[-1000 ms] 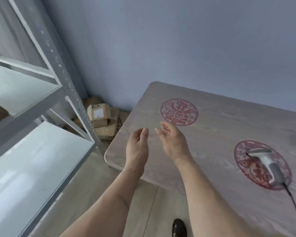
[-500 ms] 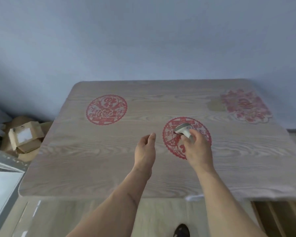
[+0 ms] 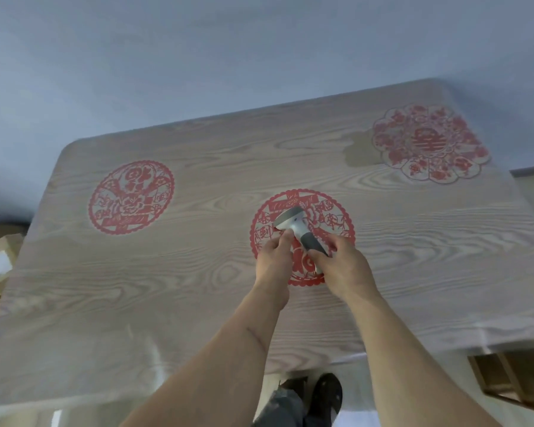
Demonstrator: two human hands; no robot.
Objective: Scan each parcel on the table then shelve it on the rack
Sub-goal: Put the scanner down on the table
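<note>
A single head-worn wide-angle camera looks forward and steeply down over the table (image 3: 198, 303), close above both forearms. Beyond the fingers (image 3: 285, 238), the blue wall (image 3: 259, 57) fills the upper frame.

I'm looking down on a pale wood-grain desk (image 3: 198, 288) with rounded corners. Three red paper-cut decals lie flat on it: one round at left (image 3: 131, 197), one round in the middle (image 3: 336, 223) (partly covered), and a scalloped one far right (image 3: 429, 143).
</note>
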